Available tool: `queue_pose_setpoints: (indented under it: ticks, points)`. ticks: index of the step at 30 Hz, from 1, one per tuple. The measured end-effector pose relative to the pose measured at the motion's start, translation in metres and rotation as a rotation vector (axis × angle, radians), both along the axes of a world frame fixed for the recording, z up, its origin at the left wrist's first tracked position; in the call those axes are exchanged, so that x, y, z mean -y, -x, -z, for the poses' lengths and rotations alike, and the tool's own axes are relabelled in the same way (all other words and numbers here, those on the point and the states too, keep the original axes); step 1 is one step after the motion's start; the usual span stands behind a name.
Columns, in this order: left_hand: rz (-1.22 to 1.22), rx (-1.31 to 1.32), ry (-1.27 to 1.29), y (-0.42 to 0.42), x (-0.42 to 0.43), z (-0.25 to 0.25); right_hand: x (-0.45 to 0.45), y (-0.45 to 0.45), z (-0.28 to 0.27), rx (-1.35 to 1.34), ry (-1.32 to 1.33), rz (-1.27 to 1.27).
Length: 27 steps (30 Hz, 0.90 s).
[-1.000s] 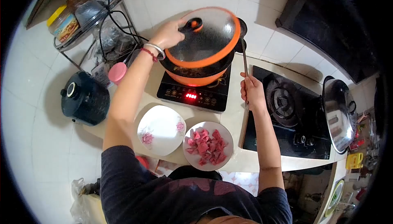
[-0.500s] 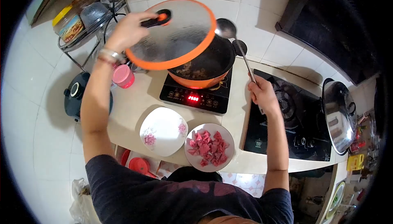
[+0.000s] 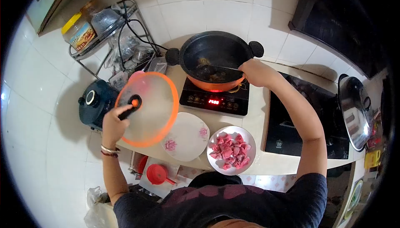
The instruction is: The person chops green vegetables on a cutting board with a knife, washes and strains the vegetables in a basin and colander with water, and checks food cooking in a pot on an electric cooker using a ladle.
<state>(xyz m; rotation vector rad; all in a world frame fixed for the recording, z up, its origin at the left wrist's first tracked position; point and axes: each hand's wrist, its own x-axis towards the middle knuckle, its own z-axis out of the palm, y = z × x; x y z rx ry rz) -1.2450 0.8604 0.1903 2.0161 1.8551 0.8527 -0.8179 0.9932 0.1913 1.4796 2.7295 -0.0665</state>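
Note:
My left hand [image 3: 115, 124] grips the black handle of an orange-rimmed glass lid [image 3: 152, 121], holding it above the counter left of the pot. The lid partly covers a white flowered plate [image 3: 187, 138]. My right hand [image 3: 255, 72] is closed on a metal ladle [image 3: 227, 68]. Its shaft reaches down into a black-lined orange pot [image 3: 221, 43], and its bowl is hard to make out. Small brownish bits [image 3: 216, 77] lie in the pot, which sits on a lit induction cooker [image 3: 200, 105]. Pink-red meat chunks [image 3: 230, 152] fill a white dish [image 3: 227, 130] in front.
A dark rice cooker [image 3: 93, 103] stands at the left, below a metal rack [image 3: 100, 40] of jars. A black gas stove [image 3: 291, 132] is on the right, with a large domed metal lid [image 3: 352, 115] leaning beyond it. A red pan [image 3: 157, 174] sits below the counter.
The lid has moved from above the pot down and left, uncovering it. My right hand has gone from over the stove to the pot's rim, lowering the ladle inside.

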Motion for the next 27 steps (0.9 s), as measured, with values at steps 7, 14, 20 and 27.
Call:
queue_pose_setpoints:
  ticks: [7, 14, 20, 27]
  points:
    - [-0.005, 0.112, 0.088, 0.009, -0.002, 0.056, -0.016, 0.008, 0.006, -0.094, -0.181, 0.164]
    - [-0.049, 0.056, 0.240, 0.006, -0.021, 0.075, -0.011, 0.005, 0.010, 0.048, -0.291, 0.123]
    - [-0.010, -0.015, 0.139, 0.013, -0.028, 0.094, 0.016, -0.024, -0.024, 0.139, -0.371, 0.180]
    - [0.013, -0.002, 0.036, 0.006, -0.019, 0.082, 0.036, -0.034, -0.062, 0.167, -0.274, 0.231]
